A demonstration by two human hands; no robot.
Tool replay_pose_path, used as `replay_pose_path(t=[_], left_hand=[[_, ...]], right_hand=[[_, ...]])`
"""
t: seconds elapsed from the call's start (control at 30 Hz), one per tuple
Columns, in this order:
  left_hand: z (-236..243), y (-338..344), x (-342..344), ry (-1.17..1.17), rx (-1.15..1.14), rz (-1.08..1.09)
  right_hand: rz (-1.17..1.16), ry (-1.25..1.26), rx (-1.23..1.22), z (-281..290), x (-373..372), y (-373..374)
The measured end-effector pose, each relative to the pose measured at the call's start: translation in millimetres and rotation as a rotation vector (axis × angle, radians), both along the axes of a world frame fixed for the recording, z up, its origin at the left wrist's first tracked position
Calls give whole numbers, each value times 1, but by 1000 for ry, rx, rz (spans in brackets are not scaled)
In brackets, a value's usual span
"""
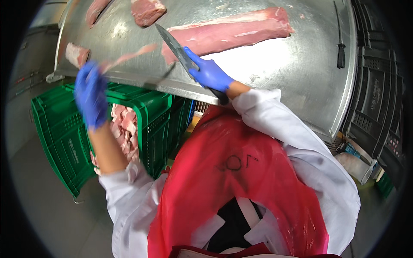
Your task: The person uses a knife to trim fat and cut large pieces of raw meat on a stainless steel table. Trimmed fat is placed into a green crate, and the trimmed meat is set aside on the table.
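My right hand [211,76], in a blue glove, is closed round a knife [174,45] with a dark handle. Its long blade points up and left, across the left end of a long pink piece of meat [232,34] lying on the metal table. My left hand [91,92], also gloved in blue and smeared by motion, is over the rim of a green crate [150,101]. From its fingers a thin, blurred strip of meat [131,56] trails to the right above the table. Beside those fingers lies a small chunk of meat [77,55].
Two more meat pieces, one reddish [147,12] and one narrow [95,13], lie at the table's far left. Pale meat trimmings [124,124] fill part of the green crate. A sharpening steel [340,49] rests at the table's right, beside stacked dark crates [372,92].
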State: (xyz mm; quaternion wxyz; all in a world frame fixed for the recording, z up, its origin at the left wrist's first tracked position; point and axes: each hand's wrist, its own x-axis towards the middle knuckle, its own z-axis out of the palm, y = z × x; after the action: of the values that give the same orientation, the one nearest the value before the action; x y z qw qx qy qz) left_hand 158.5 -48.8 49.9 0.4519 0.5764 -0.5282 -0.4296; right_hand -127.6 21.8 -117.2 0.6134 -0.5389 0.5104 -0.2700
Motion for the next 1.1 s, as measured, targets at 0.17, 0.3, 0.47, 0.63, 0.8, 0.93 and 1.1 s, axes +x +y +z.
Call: replay_pose_path(t=[0.17, 0.3, 0.47, 0.63, 0.8, 0.93, 1.1], left_hand=[[21, 127, 252, -504, 239, 186], [22, 146, 272, -1487, 656, 41], [-11, 29, -4, -988, 16, -266], [-165, -79, -156, -1128, -319, -683], [-218, -87, -184, -980, -272, -776], [-212, -38, -187, -930, -189, -739], [-209, 9, -218, -884, -188, -705]], right_hand=[[-527, 225, -46, -16, -135, 13], [-469, 669, -117, -1, -249, -51], [-259, 839, 39, 10, -229, 6], [-412, 697, -54, -14, -231, -10], [-484, 501, 202, 1, -210, -25], [-487, 444, -5, -19, -197, 26], [-471, 145, 128, 3, -219, -16]])
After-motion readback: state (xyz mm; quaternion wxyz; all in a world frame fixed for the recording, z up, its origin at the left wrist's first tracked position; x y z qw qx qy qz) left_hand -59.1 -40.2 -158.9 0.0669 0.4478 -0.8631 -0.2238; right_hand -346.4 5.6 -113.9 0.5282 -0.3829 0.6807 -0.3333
